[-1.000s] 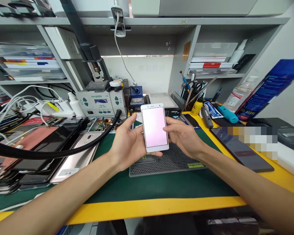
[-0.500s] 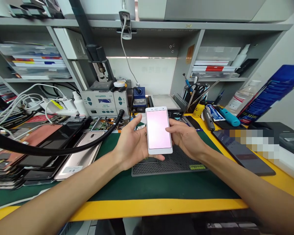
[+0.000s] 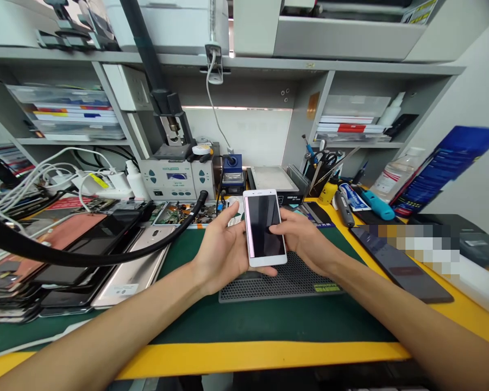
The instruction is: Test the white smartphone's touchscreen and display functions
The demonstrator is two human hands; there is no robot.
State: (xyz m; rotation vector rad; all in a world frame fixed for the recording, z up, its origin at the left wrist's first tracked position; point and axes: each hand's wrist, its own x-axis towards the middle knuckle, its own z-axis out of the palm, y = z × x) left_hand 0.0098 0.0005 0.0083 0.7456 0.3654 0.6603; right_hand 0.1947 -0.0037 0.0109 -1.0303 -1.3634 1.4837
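A white smartphone (image 3: 264, 231) is held upright above the bench, its screen facing me. The screen is mostly black, with a thin pale pink strip along its left edge. My left hand (image 3: 224, 250) supports the phone from behind and below, thumb raised off to the left and fingertips showing under the bottom edge. At the right side, my right hand (image 3: 303, 236) grips the phone's edge, its thumb over the screen. Beneath the hands lies a dark perforated mat (image 3: 277, 285) on a green work mat (image 3: 228, 326).
Stacked phones and phone parts (image 3: 81, 250) fill the left side, crossed by a thick black hose (image 3: 106, 259). Behind stand a grey soldering station (image 3: 175, 182) and a tray of circuit boards (image 3: 179, 213). On the right are a tool holder (image 3: 320, 176), a bottle (image 3: 397, 176) and a dark tablet-like panel (image 3: 399, 266).
The phone's screen has gone from all pale pink to mostly black with a pink strip at the left. The right thumb has shifted slightly inward over the screen. The camera view has tilted up a little.
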